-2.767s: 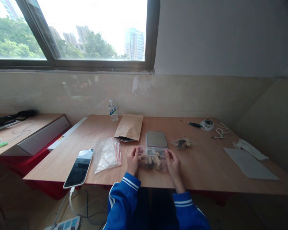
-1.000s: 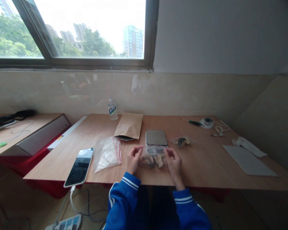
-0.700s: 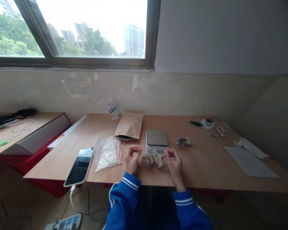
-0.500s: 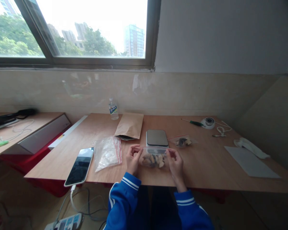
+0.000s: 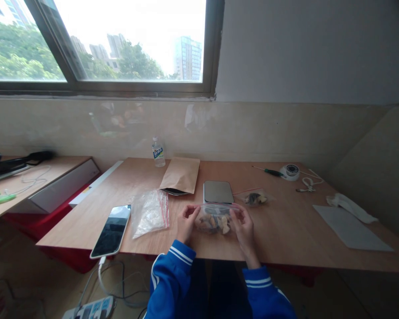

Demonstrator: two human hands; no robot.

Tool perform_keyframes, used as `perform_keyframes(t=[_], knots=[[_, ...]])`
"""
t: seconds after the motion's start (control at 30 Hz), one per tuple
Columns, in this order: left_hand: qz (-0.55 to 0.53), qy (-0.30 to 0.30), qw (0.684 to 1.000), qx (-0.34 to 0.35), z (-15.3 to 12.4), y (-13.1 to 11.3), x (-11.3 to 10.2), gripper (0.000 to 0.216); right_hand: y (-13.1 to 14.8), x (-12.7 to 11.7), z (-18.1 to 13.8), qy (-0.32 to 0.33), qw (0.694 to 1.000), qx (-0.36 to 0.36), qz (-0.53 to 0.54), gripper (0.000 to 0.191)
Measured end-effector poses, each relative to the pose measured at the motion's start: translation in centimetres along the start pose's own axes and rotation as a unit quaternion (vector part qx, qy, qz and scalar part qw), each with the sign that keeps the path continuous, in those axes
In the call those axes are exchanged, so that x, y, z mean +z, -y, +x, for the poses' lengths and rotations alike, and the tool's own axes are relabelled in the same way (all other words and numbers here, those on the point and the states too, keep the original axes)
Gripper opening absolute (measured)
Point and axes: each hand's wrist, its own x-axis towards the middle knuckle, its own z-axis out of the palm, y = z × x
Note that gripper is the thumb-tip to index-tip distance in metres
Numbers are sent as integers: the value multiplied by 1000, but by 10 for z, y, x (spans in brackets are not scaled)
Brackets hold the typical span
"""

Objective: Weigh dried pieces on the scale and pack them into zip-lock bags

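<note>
A clear zip bag with brownish, dried-looking pieces in it hangs between my hands near the table's front edge. My left hand pinches its upper left corner. At the upper right corner, my right hand is closed on the bag too. Just beyond the bag lies a flat digital scale with a metal top, its front edge partly seen through the plastic. A second zip bag, holding similar dark and pale pieces, rests to the right of the scale.
Left of my hands are a stack of clear zip bags and a phone on a cable. Behind them sit a brown paper pouch and a bottle. A screwdriver, a white dome camera and a white sheet are at right.
Both hands keep their hold on the zip bag. The fingers have shifted slightly along its top edge, and the pieces inside have moved a little. The whole view has shifted slightly.
</note>
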Motion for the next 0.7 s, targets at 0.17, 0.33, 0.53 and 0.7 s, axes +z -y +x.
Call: perform_keyframes(t=[0.17, 0.33, 0.53, 0.7], knots=[[9, -9, 1000, -4, -1, -4, 0, 25, 1, 0, 1, 56, 998, 16, 23, 34], [-36, -5, 998, -50, -2, -9, 3, 31, -1, 1, 1, 59, 998, 6, 14, 31], [-89, 22, 992, -85, -2, -2, 6, 35, 1, 1, 0, 54, 998, 21, 29, 31], [-89, 41, 988, -119, 0, 5, 5, 36, 3, 1, -1, 63, 997, 39, 24, 33]])
